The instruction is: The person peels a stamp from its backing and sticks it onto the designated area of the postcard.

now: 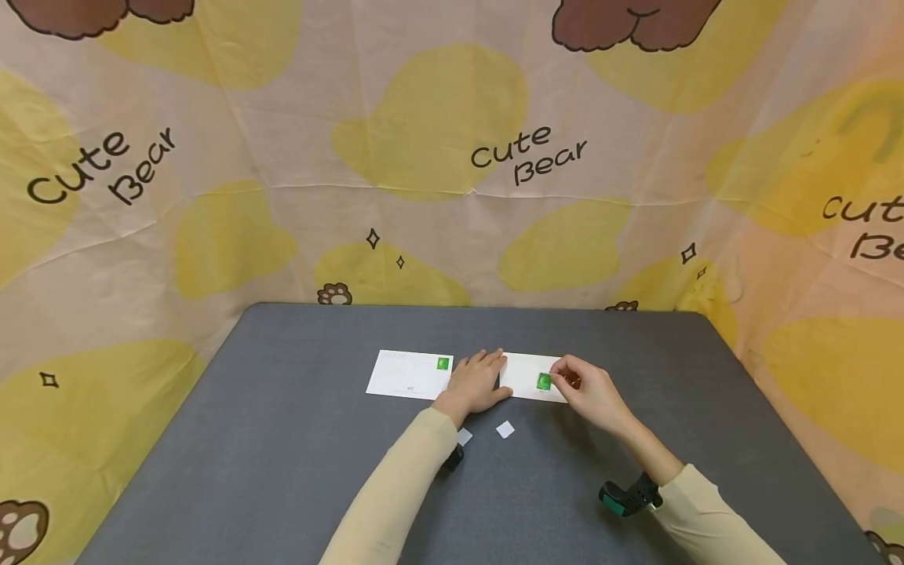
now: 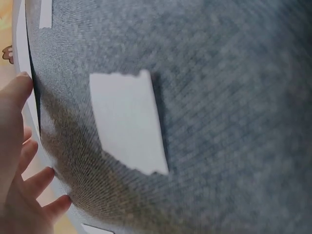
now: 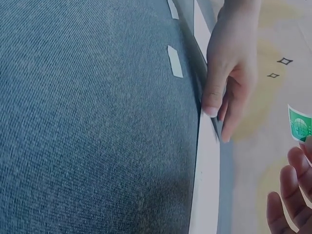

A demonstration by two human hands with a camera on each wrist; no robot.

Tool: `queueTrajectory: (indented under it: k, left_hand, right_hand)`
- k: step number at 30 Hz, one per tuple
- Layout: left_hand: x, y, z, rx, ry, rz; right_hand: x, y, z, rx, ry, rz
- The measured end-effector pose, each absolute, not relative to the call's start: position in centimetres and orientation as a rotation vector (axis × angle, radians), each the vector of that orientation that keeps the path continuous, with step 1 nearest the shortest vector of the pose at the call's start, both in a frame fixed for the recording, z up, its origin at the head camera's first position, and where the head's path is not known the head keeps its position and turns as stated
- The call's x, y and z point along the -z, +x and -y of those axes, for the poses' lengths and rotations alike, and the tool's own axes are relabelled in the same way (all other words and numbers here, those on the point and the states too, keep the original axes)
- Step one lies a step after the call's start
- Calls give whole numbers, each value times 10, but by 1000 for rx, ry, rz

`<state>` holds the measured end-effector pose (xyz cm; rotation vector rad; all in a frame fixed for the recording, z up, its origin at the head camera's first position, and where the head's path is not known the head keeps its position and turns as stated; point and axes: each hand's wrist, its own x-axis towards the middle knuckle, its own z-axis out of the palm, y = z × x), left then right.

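Between the thumb and forefinger of my right hand point(image 1: 589, 390) is a green postage stamp point(image 1: 543, 381), held over the right white envelope point(image 1: 519, 378). The right wrist view shows the same stamp point(image 3: 299, 125) raised on my fingertips, printed with a pale round design. My left hand point(image 1: 475, 384) lies with spread, nearly straight fingers at the left edge of that envelope, its thumb pressing the near left corner. Left of it lies another white envelope point(image 1: 402, 375), partly behind my left hand, with a green stamp point(image 1: 442, 363) at its upper right corner.
Two small white paper squares lie on the grey table point(image 1: 282, 439) nearer to me, one square point(image 1: 504, 429) in the middle and another square point(image 1: 464, 436) beside my left wrist. A patterned cloth point(image 1: 424, 141) hangs behind the table's far edge.
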<state>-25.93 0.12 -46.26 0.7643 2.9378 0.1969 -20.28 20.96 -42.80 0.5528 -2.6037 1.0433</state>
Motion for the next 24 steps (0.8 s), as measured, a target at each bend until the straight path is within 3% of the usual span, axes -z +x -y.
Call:
queueTrajectory:
  k: [24]
  left_hand:
    - [462, -257, -5, -140, 720, -2944]
  right_hand:
    - [437, -217, -240, -980, 432, 2648]
